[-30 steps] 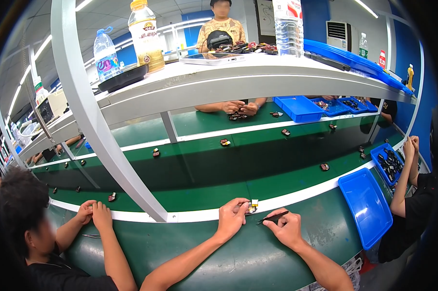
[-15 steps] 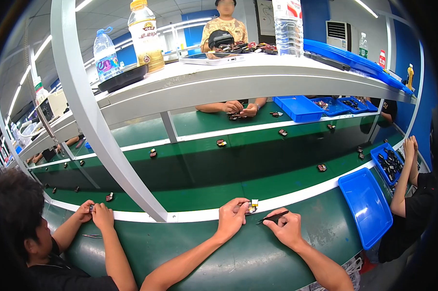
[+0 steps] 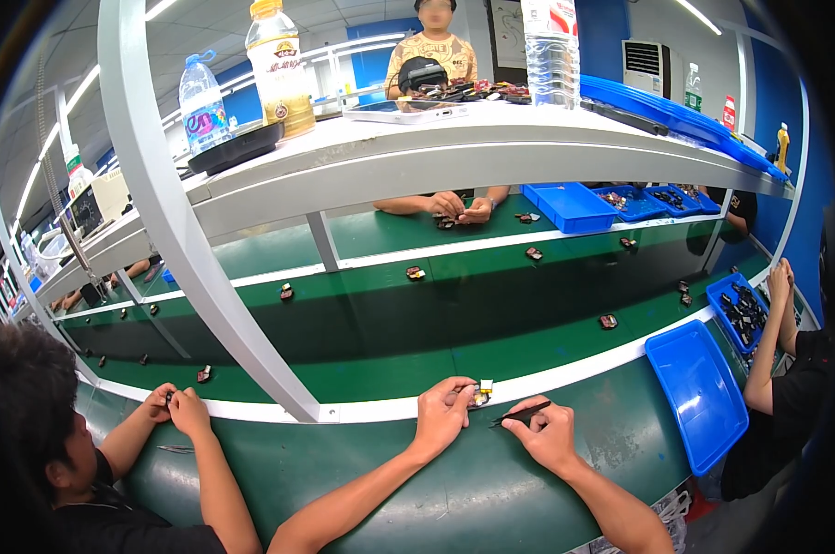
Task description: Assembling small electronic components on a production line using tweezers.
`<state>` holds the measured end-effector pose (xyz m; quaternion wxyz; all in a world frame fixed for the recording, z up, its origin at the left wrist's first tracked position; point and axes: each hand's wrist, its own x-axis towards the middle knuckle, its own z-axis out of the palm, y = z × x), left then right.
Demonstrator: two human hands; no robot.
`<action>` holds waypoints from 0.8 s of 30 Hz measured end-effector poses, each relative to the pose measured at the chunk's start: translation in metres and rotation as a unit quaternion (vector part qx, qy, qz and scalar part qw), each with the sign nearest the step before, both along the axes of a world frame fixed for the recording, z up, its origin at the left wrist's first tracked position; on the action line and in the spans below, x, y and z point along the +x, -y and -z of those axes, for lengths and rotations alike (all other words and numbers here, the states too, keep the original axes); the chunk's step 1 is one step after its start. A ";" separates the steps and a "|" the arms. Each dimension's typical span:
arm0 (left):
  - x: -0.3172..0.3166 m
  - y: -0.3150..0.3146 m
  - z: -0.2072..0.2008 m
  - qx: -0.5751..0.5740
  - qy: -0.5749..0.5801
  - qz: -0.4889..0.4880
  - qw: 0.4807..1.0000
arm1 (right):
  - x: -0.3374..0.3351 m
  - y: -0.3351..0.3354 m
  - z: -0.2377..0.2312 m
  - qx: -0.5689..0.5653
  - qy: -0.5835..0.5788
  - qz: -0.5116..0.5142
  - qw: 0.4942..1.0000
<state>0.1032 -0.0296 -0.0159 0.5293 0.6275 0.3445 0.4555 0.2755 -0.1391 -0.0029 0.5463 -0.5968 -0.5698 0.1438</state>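
Between the fingers of my left hand [image 3: 442, 420] is a small electronic assembly [image 3: 480, 395] with a white block and yellow parts. It is held at the white rail [image 3: 565, 377] that borders the green worktop [image 3: 381, 503]; its far side pokes out past my fingertips. My right hand [image 3: 549, 436], closer to the worktop's middle, grips black tweezers [image 3: 526, 413] with thumb and fingers. Their tips point left toward the assembly and stay a short gap from it.
Small dark-red assemblies [image 3: 608, 321] lie spaced along the green belt [image 3: 491, 354]. A blue tray [image 3: 699, 397] sits at right, beside a blue bin [image 3: 739, 295] of black parts. A white post [image 3: 187, 222] rises left of my hands. Co-workers' hands [image 3: 179, 411] work at left, across and right.
The assemblies on the belt have slid slightly left. Both my hands, the held assembly and the tweezers stay in place. The left co-worker's hands have shifted a little left.
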 end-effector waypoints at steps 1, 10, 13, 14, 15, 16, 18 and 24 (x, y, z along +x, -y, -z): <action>-0.001 0.001 0.000 -0.002 0.003 -0.001 1.000 | -0.001 0.001 -0.001 -0.006 -0.005 0.003 1.000; 0.000 0.002 -0.012 -0.059 0.029 0.047 0.997 | 0.013 -0.005 0.001 -0.026 -0.196 -0.043 0.979; -0.001 0.002 -0.015 -0.064 0.025 0.069 0.995 | 0.012 -0.007 -0.004 -0.022 -0.285 -0.063 0.956; -0.001 0.002 -0.016 -0.056 0.016 0.073 0.996 | 0.010 -0.006 -0.012 -0.032 -0.303 -0.053 0.951; -0.001 0.003 -0.017 -0.048 0.007 0.078 0.996 | 0.008 -0.005 -0.016 -0.041 -0.320 -0.043 0.946; -0.001 0.003 -0.016 -0.055 0.005 0.079 0.995 | 0.006 -0.004 -0.014 -0.046 -0.322 -0.039 0.945; 0.000 0.006 -0.016 -0.027 0.001 0.091 0.996 | 0.005 -0.001 -0.012 -0.015 -0.278 -0.031 0.960; 0.000 0.014 -0.018 0.037 -0.030 0.101 0.994 | -0.007 0.003 -0.010 0.021 -0.189 -0.015 0.982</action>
